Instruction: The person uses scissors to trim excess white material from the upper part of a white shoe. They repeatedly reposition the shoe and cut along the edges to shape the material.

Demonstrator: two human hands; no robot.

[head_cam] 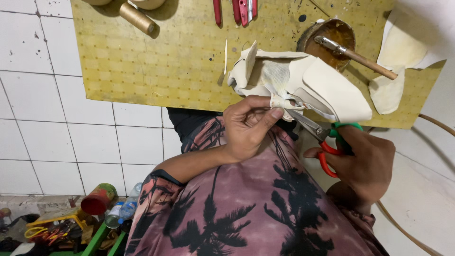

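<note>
My left hand (249,124) pinches the near edge of a cream shoe upper (303,78) that lies at the front of a yellow-green work board (180,52). My right hand (365,161) grips scissors (327,137) with red and green handles. Their metal blades point up-left into the cream material just beside my left thumb and fingers. Both hands hover over my lap, which is covered by a pink palm-print shirt.
A round brown glue pot (332,40) holds a brush (360,56) at the board's back right. Cream offcuts (395,71) lie at the right. A cardboard tube (137,18) and red-handled tools (237,10) sit along the far edge. Bottles and cans (111,208) stand on the tiled floor, lower left.
</note>
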